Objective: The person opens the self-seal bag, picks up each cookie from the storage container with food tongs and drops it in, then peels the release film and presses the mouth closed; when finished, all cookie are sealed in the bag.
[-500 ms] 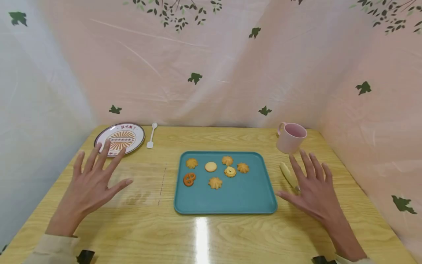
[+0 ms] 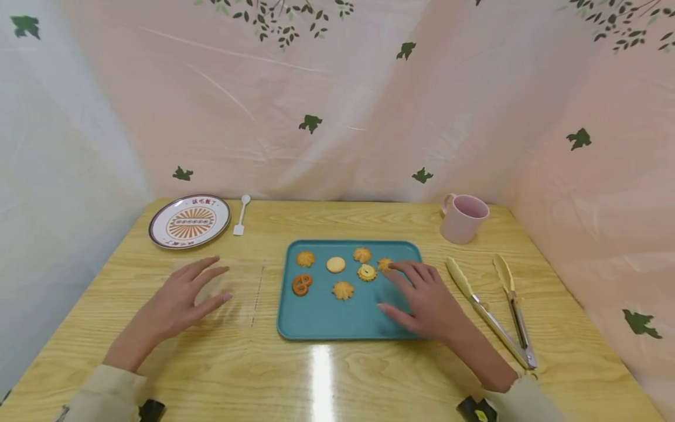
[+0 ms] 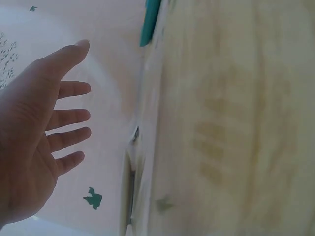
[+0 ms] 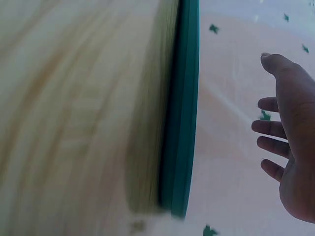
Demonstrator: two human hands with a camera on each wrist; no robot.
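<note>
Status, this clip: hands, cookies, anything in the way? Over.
Left hand empty, above table. Right hand empty, over tray, right side. Cookies on tray; right hand partly hides one, others uncovered.

Head view: forward-down over table (image 2: 227,381); wrist views: low, sharing tray (image 2: 327,322).
</note>
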